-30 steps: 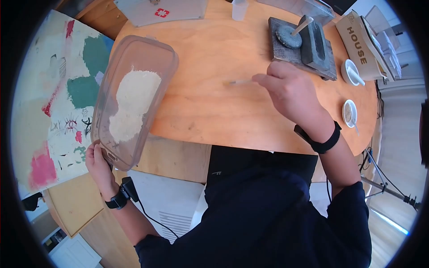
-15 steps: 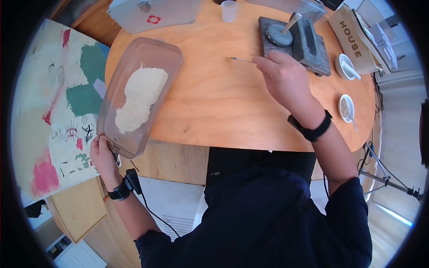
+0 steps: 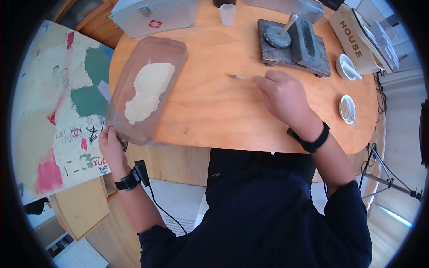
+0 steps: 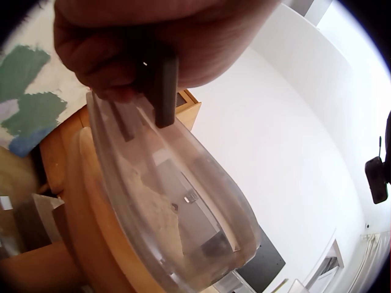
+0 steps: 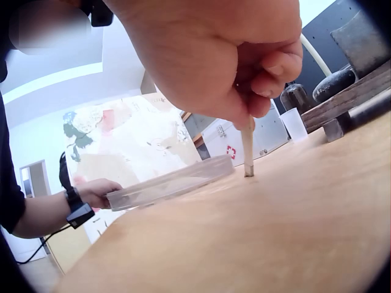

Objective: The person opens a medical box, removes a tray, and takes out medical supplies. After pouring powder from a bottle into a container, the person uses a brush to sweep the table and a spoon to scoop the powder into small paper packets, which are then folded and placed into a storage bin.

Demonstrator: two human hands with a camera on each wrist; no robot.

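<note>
A translucent plastic tray point(image 3: 178, 52) with pale powder point(image 3: 154, 82) in it lies over the table's left side. My left hand point(image 3: 111, 145) grips its near left corner; the left wrist view shows curled fingers on the tray's end point(image 4: 201, 159). Between thumb and fingers, my right hand point(image 3: 286, 96) pinches a thin brush point(image 3: 237, 77) whose tip points left over the middle of the table. In the right wrist view the brush point(image 5: 248, 152) points down, its tip near the tabletop; whether it touches I cannot tell.
On the wooden table point(image 3: 210, 111), a stone on a dark board point(image 3: 279, 56) stands at the back right. White bowls point(image 3: 342, 67) sit at the right, near a HOUSE box point(image 3: 346, 33). A plastic cup point(image 3: 228, 14) and a metal case point(image 3: 156, 18) stand at the back.
The left hand and tray have moved right, and the tray's near end now sits farther from me. The right hand, still pinching the brush, has moved slightly toward me since half a second ago.
</note>
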